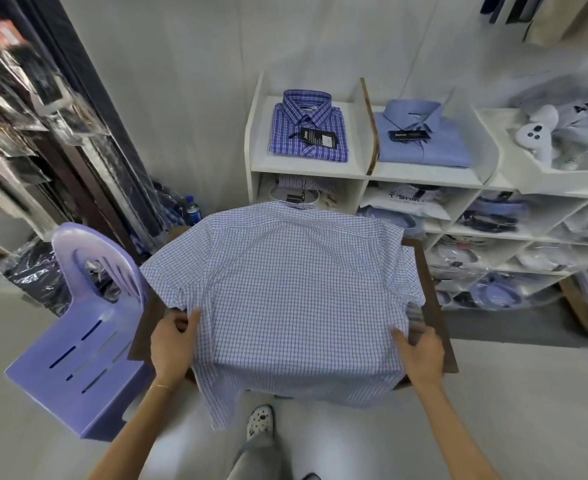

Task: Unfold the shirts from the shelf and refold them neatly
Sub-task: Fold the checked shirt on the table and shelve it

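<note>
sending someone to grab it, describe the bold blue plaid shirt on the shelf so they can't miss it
Find the white shelf unit against the wall. In its top row, leftmost compartment, lies the folded plaid shirt with a black tag. Its neighbour to the right, the light blue shirt, is plain, with no checks.

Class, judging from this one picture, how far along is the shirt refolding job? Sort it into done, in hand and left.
Done: one checked shirt lies unfolded, back up, on the brown table. In hand: the left hand and right hand grip its side edges, seemingly about to fold. Left: the plaid shirt and plain blue shirt sit folded on the shelf, whether redone is unclear.
</note>
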`<state>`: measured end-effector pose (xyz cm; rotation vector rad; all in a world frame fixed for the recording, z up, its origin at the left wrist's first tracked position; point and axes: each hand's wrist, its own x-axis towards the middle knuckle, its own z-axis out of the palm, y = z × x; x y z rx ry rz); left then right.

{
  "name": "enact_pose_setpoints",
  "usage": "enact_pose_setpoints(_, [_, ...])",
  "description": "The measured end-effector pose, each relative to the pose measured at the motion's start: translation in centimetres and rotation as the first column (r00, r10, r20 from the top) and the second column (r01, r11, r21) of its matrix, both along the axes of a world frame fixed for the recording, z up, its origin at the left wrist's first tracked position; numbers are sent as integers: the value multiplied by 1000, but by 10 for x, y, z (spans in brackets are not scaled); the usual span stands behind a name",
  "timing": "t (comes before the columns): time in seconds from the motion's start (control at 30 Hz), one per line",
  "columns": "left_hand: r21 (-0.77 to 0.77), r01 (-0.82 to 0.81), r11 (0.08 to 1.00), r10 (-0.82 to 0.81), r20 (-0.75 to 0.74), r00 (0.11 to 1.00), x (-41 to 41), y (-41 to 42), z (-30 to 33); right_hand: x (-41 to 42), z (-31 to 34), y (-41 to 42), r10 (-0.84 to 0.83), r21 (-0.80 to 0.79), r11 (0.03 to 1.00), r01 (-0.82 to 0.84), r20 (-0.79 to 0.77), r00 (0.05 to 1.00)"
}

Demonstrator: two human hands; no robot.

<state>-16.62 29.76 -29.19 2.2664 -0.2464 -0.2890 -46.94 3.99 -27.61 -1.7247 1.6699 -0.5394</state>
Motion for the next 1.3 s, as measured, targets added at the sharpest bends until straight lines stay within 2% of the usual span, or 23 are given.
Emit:
enact_pose_setpoints(0.1, [-70,20,997,-23,-43,999,1,-1,7,-4,5,-1,66,87,994,-69,41,997])
enact_pose_setpoints(0.2, [-161,2,987,-23,-132,991,9,5,3,-8,5,-7,40,151,987,-55,101,994])
enact_pose_setpoints(0.3, [-240,-55,969,5,-206,978,19,16,7,-19,6,-21,8,140,990,-27,135,991])
enact_pose_setpoints(0.43, [-157,-22,987,1,-136,991,25,28,5,-27,14,-30,20,108,994,-30,92,996])
enact_pose_setpoints(0.53, [-88,20,996,-33,-147,989,22,30,0,-27,14,-23,74,119,991,-69,-34,997])
enact_pose_setpoints(0.67, [-87,-10,996,-2,-137,991,20,33,5,-26,12,-18,40,81,996,-29,-129,991])
enact_pose_setpoints(0.77, [-48,-29,998,25,-80,996,20,34,10,-13,15,-17,29,-27,999,-33,-136,990])
enact_pose_setpoints(0.87, [-32,-87,996,87,-6,996,25,30,19,7,17,-19,129,-157,976,-148,-124,984])
enact_pose_setpoints(0.97, [-22,-95,995,96,100,990,40,27,21,23,19,-33,63,-140,987,-74,-85,994])
enact_pose_setpoints(1.07, [10,37,999,-39,267,963,51,7,21,30,19,-57,-107,-41,993,107,-13,994])
enact_pose_setpoints(1.17, [26,277,961,-269,337,902,43,-49,28,37,20,-75,-179,-6,984,179,-56,982])
enact_pose_setpoints(1.23, [62,491,869,-477,363,800,27,-93,28,42,23,-82,-193,-7,981,194,-102,976])
enact_pose_setpoints(1.3, [98,683,724,-665,361,654,8,-133,26,45,22,-90,-163,6,986,165,-135,977])
